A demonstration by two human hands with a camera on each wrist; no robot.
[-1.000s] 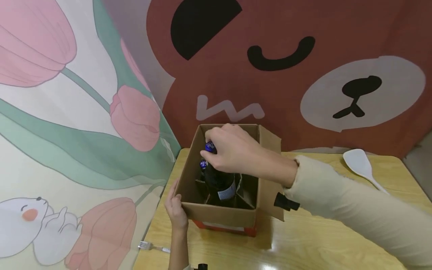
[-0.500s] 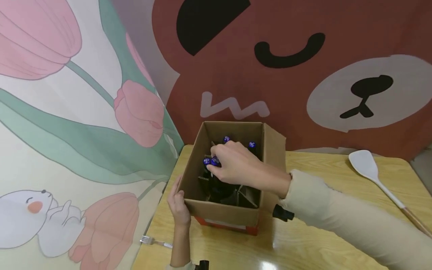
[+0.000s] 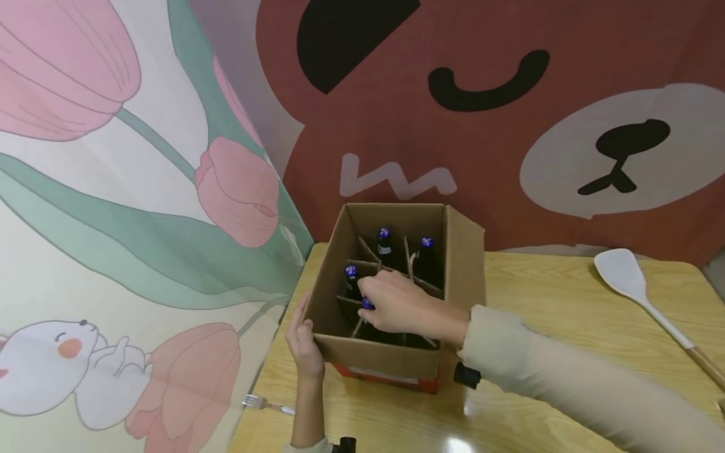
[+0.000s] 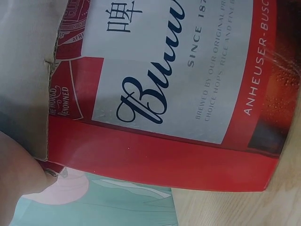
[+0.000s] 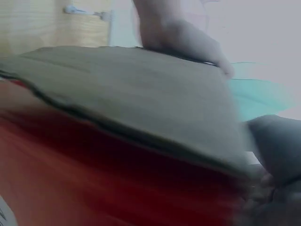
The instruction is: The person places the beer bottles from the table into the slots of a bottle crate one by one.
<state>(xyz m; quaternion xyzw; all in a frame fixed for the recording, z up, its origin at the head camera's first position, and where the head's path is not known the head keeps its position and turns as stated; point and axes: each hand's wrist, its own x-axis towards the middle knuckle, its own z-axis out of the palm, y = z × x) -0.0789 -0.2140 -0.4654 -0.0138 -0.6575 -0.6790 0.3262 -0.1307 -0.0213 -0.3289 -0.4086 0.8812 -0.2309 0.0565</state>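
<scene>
A cardboard box (image 3: 376, 357) with red printed sides stands on the wooden table, its top open. My left hand (image 3: 306, 349) grips the box's near left rim, and in the left wrist view my hand (image 4: 21, 172) is at the edge of a flap. Inside the box, my right hand (image 3: 396, 303) holds a dark bottle (image 3: 367, 304) by its blue-capped top, low in a near compartment; the hand hides most of it. Three other blue-capped bottles stand between cardboard dividers: one at the left (image 3: 352, 274), one at the back (image 3: 384, 242) and one at the back right (image 3: 427, 250).
A white spatula (image 3: 623, 277) with a wooden handle end lies on the right of the table (image 3: 544, 302). Near the left table edge lies a fork (image 3: 266, 403). A box flap (image 3: 466, 258) sticks out on the right. Decorated walls border the table behind and left.
My right hand has lowered the bottle into the box and moved it toward the near side. The other bottles have come into sight. My left hand stays at the box's rim.
</scene>
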